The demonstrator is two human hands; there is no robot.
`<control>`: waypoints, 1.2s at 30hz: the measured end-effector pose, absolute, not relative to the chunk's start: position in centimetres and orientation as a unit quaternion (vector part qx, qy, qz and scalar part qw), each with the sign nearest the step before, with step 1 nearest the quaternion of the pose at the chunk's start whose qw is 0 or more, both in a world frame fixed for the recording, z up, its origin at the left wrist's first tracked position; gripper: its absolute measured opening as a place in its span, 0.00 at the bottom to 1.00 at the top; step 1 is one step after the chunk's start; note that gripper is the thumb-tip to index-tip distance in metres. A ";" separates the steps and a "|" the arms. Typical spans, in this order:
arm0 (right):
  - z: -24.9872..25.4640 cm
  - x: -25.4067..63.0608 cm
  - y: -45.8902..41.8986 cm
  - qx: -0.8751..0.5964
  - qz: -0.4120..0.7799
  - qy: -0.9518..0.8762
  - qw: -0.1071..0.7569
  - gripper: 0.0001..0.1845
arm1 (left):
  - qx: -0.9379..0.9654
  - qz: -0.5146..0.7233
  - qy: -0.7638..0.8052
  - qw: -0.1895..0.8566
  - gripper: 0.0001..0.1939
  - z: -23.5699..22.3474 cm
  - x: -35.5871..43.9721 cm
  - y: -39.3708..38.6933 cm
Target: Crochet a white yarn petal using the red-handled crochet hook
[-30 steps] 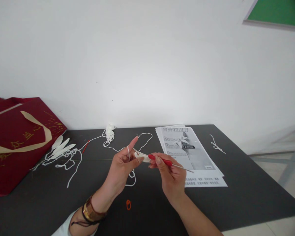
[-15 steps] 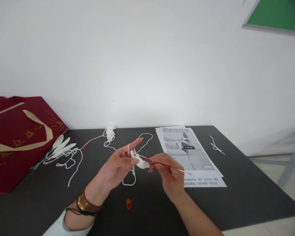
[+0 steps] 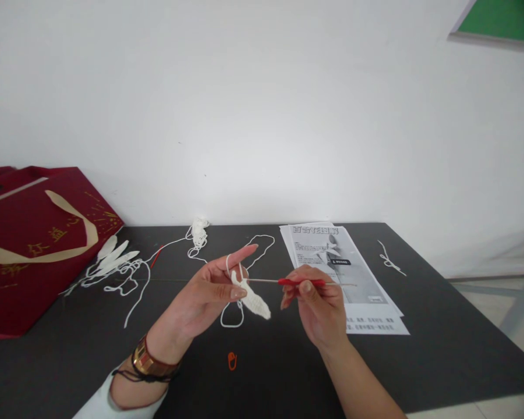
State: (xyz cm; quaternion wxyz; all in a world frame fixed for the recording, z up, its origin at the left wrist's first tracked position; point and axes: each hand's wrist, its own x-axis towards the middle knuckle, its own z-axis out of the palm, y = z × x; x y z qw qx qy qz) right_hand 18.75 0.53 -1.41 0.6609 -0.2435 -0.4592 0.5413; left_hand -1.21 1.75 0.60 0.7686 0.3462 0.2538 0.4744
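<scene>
Between the thumb and fingers of my left hand [image 3: 209, 285] a white crocheted petal [image 3: 257, 302] is pinched, its free end pointing down to the right. White yarn runs over my raised left index finger and trails down to the table behind. My right hand [image 3: 318, 302] grips the red handle of a crochet hook [image 3: 301, 282]. The hook lies nearly level, and its thin metal tip reaches the yarn at the petal's upper edge. Whether the tip sits inside a stitch is too small to tell.
An orange stitch marker [image 3: 232, 361] lies on the black table [image 3: 288, 372] in front. At left are finished white petals [image 3: 116, 259], a thin red stick [image 3: 156, 256] and a dark red bag [image 3: 35, 250]. Behind is a yarn bundle [image 3: 198, 233]; at right, printed sheets [image 3: 362, 279] and a yarn scrap [image 3: 390, 262].
My right hand has moved right, bringing the hook from a slant to nearly level. The petal has turned so that more of its length shows. My left hand keeps its pinch.
</scene>
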 end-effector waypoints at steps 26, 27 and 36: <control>-1.3 20.0 0.4 -0.174 0.540 -0.512 0.645 0.05 | 0.396 0.400 0.232 0.793 0.32 0.6 -1.4 1.4; -1.2 20.0 0.3 -0.175 0.538 -0.512 0.646 0.05 | 0.401 0.403 0.234 0.788 0.32 0.5 -1.4 1.4; -1.2 20.0 0.3 -0.164 0.540 -0.521 0.640 0.05 | 0.378 0.404 0.222 0.803 0.31 0.8 -1.3 1.4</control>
